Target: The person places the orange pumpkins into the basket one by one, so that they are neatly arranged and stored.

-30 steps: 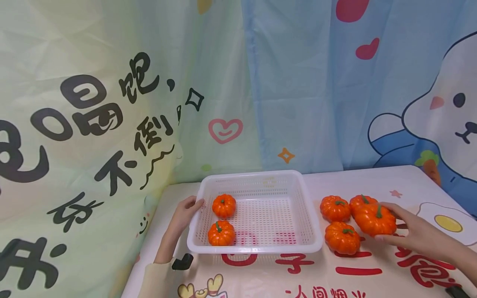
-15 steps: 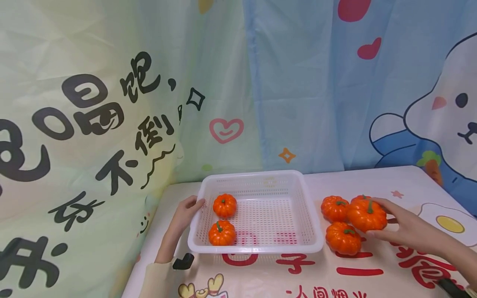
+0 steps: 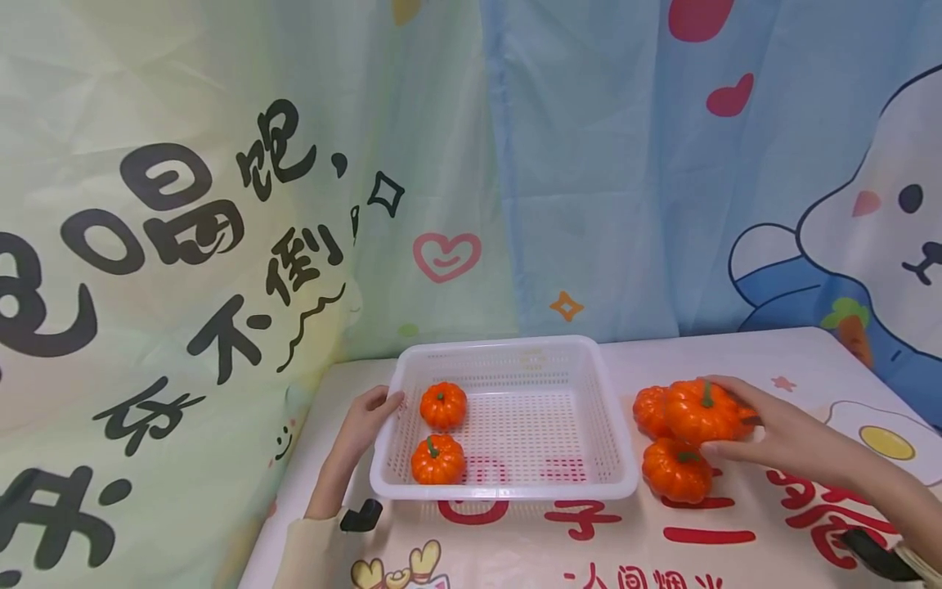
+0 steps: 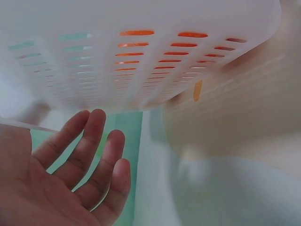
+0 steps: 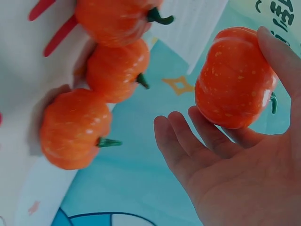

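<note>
Right hand point(image 3: 791, 433): grips a small glossy pumpkin point(image 3: 699, 413), thumb on the near side, fingers on the far side. The right wrist view shows thumb and fingers bracing its flanks, the pumpkin apart from its neighbours. Green stem uppermost; body squat and round, with no marked long axis to line up.

Key relation, as judged: the held pumpkin lies right of the white plastic basket point(image 3: 508, 493), beyond its right wall, with loose pumpkins near that wall. From the grip, the basket's bare floor is leftward, across the right rim. The basket's long axis runs left to right. The right hand is the nearer to that rim; the left is at the opposite end.

Left hand point(image 3: 365, 421): holds the basket's left rim. The left wrist view has its four fingers loosely bent outside the slotted wall; the thumb is largely hidden there, so how firm the hold is cannot be told.

Inside the basket, along its left side: a far pumpkin point(image 3: 444, 406) and a near pumpkin point(image 3: 438, 461), just beside one another.

On the printed tablecloth point(image 3: 515, 560), right of the basket: a front pumpkin point(image 3: 675, 473), a back pumpkin point(image 3: 649, 411), and a rightmost pumpkin point(image 5: 75, 129), mostly hidden behind the held one in the head view.
</note>
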`<state>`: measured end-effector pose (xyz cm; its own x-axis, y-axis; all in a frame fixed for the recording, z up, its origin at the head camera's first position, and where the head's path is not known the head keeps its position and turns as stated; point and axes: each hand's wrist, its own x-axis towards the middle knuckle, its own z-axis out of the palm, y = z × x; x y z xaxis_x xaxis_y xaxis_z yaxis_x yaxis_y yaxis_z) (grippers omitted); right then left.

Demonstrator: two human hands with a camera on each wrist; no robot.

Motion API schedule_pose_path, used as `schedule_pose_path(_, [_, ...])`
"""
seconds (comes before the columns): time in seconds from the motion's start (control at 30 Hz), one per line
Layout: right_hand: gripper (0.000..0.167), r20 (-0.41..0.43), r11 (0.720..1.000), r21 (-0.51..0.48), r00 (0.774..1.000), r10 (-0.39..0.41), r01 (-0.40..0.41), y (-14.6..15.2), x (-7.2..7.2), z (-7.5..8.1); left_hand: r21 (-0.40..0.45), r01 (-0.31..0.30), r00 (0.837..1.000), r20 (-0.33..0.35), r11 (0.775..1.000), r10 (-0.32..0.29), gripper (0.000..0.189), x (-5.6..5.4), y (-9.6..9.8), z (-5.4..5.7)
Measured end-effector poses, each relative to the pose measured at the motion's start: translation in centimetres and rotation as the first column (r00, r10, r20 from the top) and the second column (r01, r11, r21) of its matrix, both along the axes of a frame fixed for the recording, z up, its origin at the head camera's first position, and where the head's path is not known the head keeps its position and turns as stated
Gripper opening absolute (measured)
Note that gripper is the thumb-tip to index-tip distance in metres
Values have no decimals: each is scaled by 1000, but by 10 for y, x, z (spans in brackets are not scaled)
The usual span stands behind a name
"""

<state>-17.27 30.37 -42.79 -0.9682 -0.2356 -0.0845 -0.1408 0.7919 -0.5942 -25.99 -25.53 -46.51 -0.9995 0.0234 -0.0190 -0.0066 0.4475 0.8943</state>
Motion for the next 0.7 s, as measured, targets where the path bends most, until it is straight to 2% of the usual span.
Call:
schedule_pose_path(0.07, [95,-2,1000,-15,1000,17,-17,-5,-1,5,4,-9,1000,-3,1000,9,36,-7,-4,-11])
schedule_pose_path(0.37, [92,-59,995,-54,995,80,-83,-26,-5,25,-1,-12,1000,-7,1000,12,35,-7,-4,-12])
schedule_pose_path(0.7, [93,-61,985,-120,991,117,-123,-47,-11,38,-2,-18,1000,-3,1000,18,35,-7,-4,-13])
